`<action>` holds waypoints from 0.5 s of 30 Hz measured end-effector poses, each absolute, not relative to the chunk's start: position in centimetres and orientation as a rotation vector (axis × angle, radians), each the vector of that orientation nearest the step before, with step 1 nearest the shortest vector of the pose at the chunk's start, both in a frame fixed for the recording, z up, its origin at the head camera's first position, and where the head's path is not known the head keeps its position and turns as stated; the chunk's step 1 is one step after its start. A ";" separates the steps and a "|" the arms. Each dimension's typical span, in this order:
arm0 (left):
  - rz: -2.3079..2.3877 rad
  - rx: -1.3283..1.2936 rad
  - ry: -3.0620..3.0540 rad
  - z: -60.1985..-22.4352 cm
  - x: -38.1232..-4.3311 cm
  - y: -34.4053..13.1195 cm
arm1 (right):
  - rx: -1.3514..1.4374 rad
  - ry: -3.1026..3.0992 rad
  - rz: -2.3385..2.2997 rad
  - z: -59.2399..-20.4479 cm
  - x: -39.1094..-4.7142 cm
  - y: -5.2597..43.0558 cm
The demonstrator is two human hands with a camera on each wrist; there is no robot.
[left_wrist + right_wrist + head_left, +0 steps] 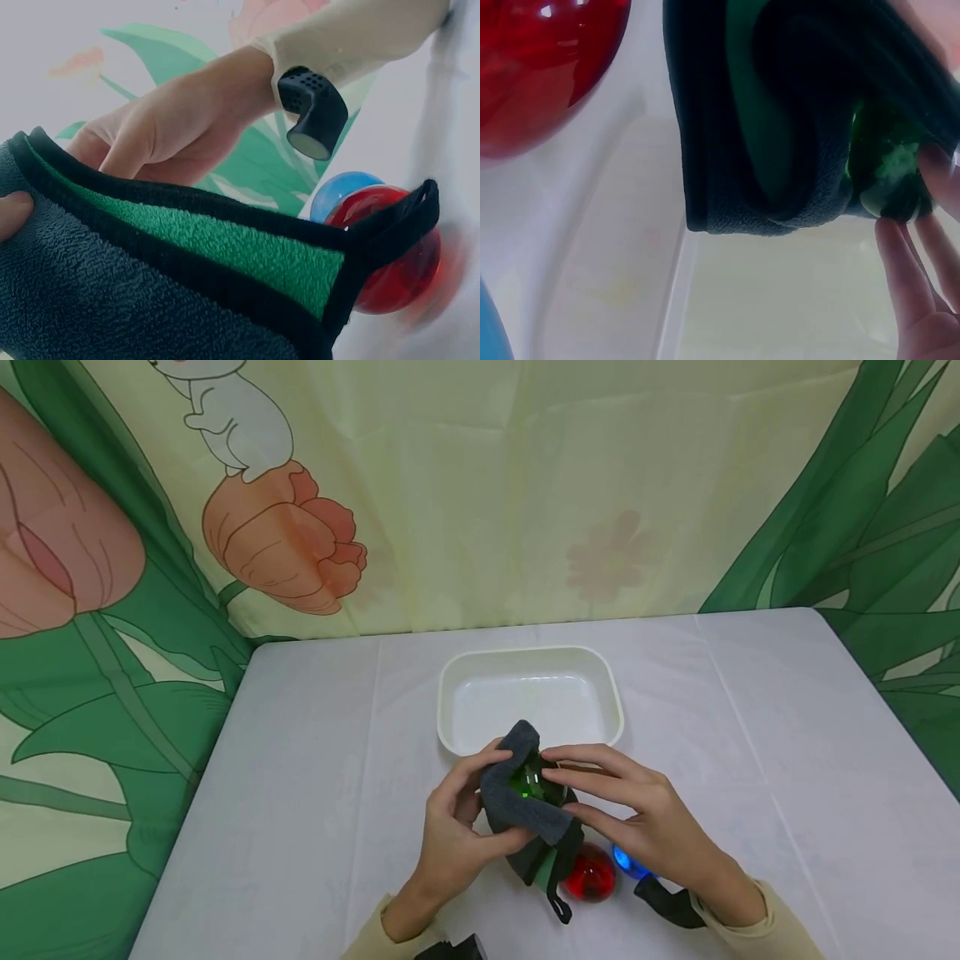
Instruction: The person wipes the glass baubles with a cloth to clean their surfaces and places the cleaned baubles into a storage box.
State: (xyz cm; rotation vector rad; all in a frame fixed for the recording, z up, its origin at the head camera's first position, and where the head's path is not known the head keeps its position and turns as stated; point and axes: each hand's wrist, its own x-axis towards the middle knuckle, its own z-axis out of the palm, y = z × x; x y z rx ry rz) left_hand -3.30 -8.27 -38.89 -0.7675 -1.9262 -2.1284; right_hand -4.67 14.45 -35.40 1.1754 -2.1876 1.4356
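Observation:
My left hand [453, 847] grips a folded dark grey cloth [501, 795] with black edging, a green inner side and a black hanging loop. The cloth wraps partly around a clear green ball [534, 783]. From the right, my right hand [652, 814] holds the ball with its fingertips. In the right wrist view, fingers touch the green ball [889, 169] at the cloth's fold. A clear red ball [591, 875] lies on the table just below the cloth. Beside it sits a blue ball [628, 862], partly hidden by the right hand and wrist.
A white rectangular tray [617, 718] stands behind the hands; the cloth overlaps its near rim in the head view. White cloth covers the table [300, 793]. A patterned curtain [480, 510] hangs behind it. Black wrist cameras [667, 902] sit on both wrists.

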 end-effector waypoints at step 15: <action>-2.103 -0.721 -1.951 -39.0 -3.3 -8.1 | 0.772 -2.449 1.851 -35.5 -3.9 13.9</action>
